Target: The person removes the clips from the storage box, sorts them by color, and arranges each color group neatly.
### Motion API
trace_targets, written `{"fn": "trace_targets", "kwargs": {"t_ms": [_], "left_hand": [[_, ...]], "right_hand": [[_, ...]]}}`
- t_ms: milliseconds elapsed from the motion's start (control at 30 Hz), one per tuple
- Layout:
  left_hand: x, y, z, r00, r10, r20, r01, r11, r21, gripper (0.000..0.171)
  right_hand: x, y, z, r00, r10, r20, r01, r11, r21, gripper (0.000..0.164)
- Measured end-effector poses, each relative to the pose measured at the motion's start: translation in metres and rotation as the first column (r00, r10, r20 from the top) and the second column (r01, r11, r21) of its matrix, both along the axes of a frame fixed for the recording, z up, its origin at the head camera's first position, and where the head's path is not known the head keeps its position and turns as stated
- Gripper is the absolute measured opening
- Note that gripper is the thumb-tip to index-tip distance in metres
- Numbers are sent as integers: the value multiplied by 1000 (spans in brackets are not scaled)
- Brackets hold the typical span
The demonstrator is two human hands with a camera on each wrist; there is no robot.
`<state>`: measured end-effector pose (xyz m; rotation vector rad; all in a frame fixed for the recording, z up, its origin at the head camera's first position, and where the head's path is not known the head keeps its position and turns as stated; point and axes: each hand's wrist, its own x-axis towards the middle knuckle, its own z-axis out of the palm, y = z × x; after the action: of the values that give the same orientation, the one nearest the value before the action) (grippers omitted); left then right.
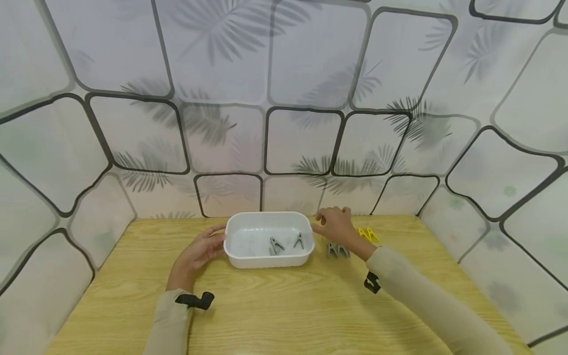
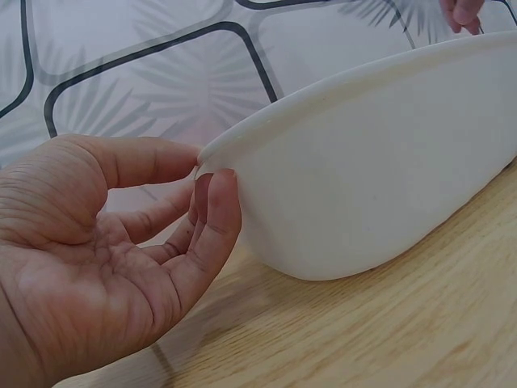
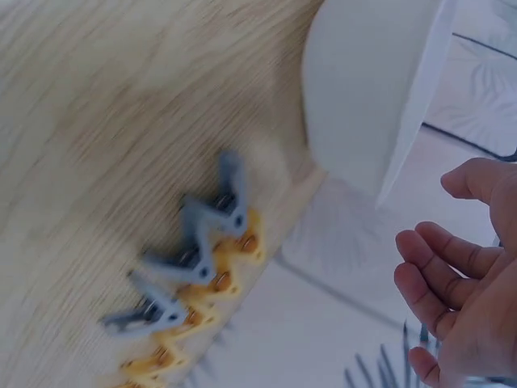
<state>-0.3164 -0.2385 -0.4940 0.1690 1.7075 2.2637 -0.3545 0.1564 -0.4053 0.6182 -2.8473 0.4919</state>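
A white plastic basin [image 1: 269, 263] stands on the wooden table with a few grey spring clips [image 1: 299, 240] inside it. At its left end, my left hand [image 1: 205, 250] touches the outer wall and rim with its fingertips, seen close up in the left wrist view [image 2: 105, 250]. My right hand [image 1: 338, 226] hovers just off the basin's right end, fingers loosely bent and nothing in them. Below it, grey spring clips [image 1: 337, 250] lie in a row on the table. Beside them runs a row of yellow spring clips [image 3: 222, 281], partly hidden by the right hand in the head view.
The wooden table [image 1: 275, 310] ends at the back against a patterned wall covering [image 1: 301, 140], which also rises on both sides. Black straps [image 1: 195, 300] sit around both sleeved wrists.
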Motion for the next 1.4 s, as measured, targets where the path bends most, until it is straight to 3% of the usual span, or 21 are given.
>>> {"fn": "trace_targets", "kwargs": {"t_ms": [300, 633, 1067, 1400], "left_hand": [[-2, 1, 2, 1000, -12, -6, 12, 1000, 13, 55], [-3, 2, 6, 1000, -5, -7, 5, 1000, 8, 57], [-1, 0, 4, 1000, -9, -15, 9, 1000, 12, 56], [0, 0, -2, 1000, -12, -19, 13, 1000, 22, 56]], "right_hand": [[5, -43, 2, 992, 123, 3, -123, 991, -55, 15], [7, -73, -10, 979, 185, 89, -183, 983, -24, 27], [-5, -87, -24, 943, 165, 290, -187, 981, 50, 36], [-6, -91, -29, 923, 123, 365, -153, 987, 55, 39]]}}
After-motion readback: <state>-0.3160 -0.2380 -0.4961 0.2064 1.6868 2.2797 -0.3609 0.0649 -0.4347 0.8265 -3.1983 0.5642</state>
